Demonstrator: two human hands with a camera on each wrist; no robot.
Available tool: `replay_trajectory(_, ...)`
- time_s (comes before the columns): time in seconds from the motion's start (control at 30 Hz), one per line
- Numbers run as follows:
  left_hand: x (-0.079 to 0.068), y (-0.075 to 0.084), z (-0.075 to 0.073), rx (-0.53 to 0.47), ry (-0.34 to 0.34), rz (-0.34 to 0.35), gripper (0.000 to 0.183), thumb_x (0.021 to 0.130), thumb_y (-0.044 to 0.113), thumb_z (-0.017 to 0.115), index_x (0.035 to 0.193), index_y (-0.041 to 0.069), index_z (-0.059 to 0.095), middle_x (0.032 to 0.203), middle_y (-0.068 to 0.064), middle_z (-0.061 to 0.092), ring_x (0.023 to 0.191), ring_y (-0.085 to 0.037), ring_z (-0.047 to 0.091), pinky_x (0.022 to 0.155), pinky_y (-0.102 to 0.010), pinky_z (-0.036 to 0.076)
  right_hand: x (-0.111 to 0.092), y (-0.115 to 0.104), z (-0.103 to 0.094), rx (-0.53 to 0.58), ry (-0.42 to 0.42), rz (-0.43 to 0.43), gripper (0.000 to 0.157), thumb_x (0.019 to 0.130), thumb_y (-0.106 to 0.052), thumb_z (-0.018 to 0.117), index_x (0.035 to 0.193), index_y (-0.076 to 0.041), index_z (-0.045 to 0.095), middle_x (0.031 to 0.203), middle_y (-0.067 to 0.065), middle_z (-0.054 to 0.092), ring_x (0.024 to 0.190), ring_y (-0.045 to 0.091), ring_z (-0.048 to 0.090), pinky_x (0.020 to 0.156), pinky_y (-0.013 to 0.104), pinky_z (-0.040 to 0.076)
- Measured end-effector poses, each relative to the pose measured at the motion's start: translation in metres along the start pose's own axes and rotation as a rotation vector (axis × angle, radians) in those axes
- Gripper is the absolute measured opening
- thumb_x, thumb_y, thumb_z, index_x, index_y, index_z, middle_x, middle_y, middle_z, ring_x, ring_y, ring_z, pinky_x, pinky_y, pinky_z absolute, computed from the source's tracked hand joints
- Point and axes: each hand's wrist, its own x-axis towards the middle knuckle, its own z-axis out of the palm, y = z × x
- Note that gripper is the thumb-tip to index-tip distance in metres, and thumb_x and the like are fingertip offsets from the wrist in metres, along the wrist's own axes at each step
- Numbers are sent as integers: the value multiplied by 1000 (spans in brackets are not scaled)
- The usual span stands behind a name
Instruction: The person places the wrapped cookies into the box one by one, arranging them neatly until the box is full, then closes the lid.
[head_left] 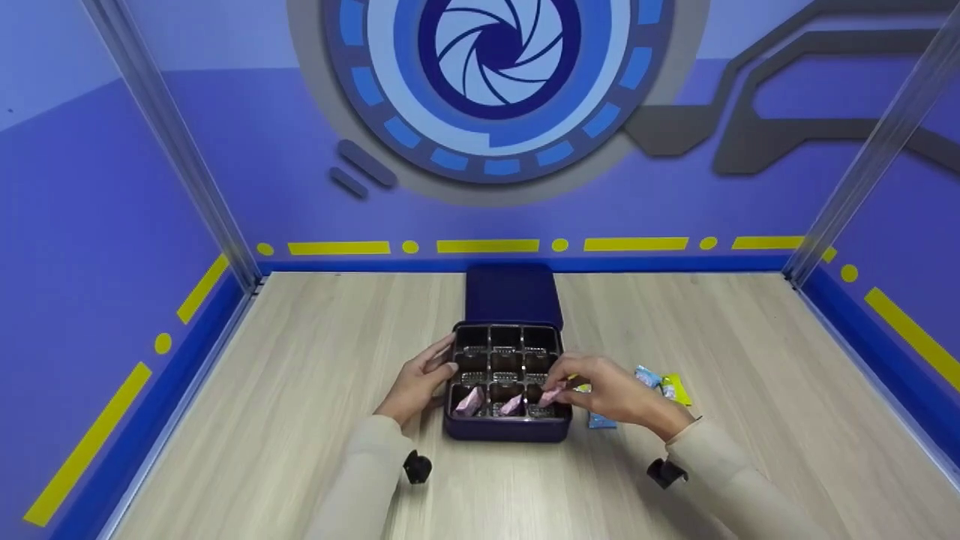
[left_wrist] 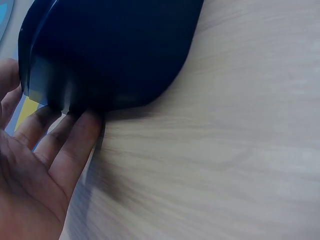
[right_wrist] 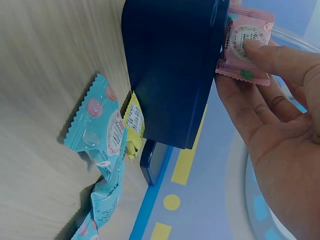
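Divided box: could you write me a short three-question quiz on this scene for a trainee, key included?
1. What colour is the packet that the right grip pinches: (a) yellow, (b) blue, (c) pink?
2. True or false: the left grip holds a wrapped packet.
3. Fill in: two other packets lie in the divided box's nearest row, in its left and ____ compartments.

Key: 1. c. 2. False; it touches the divided box's left side. 3. Middle.

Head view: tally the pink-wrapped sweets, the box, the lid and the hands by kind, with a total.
Small pink plastic-wrapped sweets: 3, two in the tray, one in the right hand
Dark blue square box: 1
Dark blue flat lid: 1
Bare hands, right and left: 2
Total: 7
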Motion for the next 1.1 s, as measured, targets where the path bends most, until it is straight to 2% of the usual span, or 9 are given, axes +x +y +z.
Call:
replay_trajectory(0.23,1,0,0,-1,-5,10,59,106,1,60,163,4,41,158,-26,46,134,-39,59,99,-42,58,4,1,3,-5,-14,-36,20,96,1,77,110,-13,77,108,-5,72,103,17,68,90,38,60)
replay_trajectory(0.5,-2,4,1,20,13,-36,60,107,5,61,163,8,42,158,-25,48,131,-38,61,93,-47,60,5,5,7,-7,-16,-72,20,94,5,78,109,-8,77,106,-3,73,100,18,70,88,38,60)
replay_trajectory(0.7,-1,1,0,24,15,-46,60,106,6,62,163,10,43,159,-23,47,135,-38,58,94,-51,59,6,6,9,-6,-23,-73,19,95,4,77,108,-10,77,106,-2,73,100,17,69,87,37,60)
replay_trajectory(0.9,1,-1,0,0,9,-40,61,105,4,62,163,10,43,160,-23,46,135,-37,58,96,-47,59,6,8,12,0,-40,-35,19,96,4,76,110,-7,78,108,-3,72,101,17,69,87,36,60)
replay_trajectory(1.1,1,-2,-1,6,6,-30,61,105,4,61,163,9,43,160,-24,45,130,-35,63,93,-44,61,5,10,13,-16,-31,-54,20,95,6,76,110,-8,78,109,-3,72,102,17,69,87,37,60)
